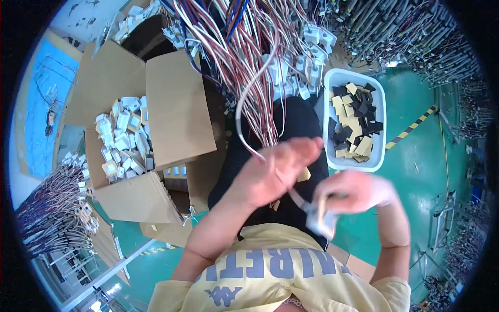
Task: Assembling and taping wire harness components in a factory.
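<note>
My left hand (273,169) is over my lap, fingers stretched out toward the right and smeared by motion. A pale cable (240,117) loops down from the bundle of wires (249,67) to this hand and reappears beyond it. Whether it crosses over or under the hand I cannot tell. The cable leads on to a white plastic housing (319,222), blurred, hanging at the fingers of my right hand (356,192). Those fingers are curled round the housing's tan-edged side. A small tan pad (304,174) shows between the two hands, on the dark trousers.
A white tub (382,132) of tan and black foam pads stands at the right. At the left, an open cardboard box (179,109) contains many white housings (125,135). More white housings (312,57) lie beside the wires. Cable bundles (395,31) line the far right.
</note>
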Tool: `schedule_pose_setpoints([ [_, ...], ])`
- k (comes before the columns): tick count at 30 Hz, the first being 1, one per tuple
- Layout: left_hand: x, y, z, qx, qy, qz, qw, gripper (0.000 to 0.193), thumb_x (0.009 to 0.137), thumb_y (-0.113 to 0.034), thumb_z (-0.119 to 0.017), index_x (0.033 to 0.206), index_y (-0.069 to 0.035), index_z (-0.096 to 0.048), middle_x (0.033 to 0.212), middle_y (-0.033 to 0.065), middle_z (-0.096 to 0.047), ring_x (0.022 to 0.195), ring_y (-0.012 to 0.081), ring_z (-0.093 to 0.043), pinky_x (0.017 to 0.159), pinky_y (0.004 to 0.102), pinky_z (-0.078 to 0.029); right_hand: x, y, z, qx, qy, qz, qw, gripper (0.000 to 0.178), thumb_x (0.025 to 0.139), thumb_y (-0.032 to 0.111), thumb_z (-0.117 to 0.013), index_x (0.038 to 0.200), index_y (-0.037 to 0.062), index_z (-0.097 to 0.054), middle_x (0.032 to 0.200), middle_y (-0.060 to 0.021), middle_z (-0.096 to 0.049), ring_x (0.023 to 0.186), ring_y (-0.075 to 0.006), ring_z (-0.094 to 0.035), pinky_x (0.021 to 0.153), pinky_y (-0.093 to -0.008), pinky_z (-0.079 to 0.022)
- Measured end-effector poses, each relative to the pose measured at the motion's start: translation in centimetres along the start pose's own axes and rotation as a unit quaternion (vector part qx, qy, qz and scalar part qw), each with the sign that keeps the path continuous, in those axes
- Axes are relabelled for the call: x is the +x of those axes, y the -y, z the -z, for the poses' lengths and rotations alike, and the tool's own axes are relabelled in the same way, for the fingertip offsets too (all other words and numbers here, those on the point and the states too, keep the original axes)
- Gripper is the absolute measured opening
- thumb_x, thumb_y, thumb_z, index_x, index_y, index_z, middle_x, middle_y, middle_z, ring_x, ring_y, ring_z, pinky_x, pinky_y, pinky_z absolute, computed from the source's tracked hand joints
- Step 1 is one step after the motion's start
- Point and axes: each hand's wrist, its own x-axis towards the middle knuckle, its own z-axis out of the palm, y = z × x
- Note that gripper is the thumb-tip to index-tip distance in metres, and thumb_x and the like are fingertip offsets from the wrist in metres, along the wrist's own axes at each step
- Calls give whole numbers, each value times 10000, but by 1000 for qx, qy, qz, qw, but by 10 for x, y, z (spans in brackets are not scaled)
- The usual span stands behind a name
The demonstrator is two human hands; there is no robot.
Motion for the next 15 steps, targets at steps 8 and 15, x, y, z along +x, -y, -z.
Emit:
schedule_pose_setpoints([
  [8,12,-11,16,613,-361,-208,672,946,697,-174,-818,1399,17,-213,1409,203,-285,1286,285,-331,1057,403,-272,-27,-74,245,-627,-530,-314,477,575,794,74,-564,1344,155,-417,1256,-131,-524,982,-360,-606,727,-455,-544],
  [15,55,-5,82,460,-301,-98,829,606,753,-172,-778,1242,20,-475,1150,106,-545,1060,181,-532,922,334,-415,38,-54,186,-273,-524,14,806,366,841,126,-582,1198,49,-554,1086,-137,-624,858,-197,-606,769,-323,-492],
])
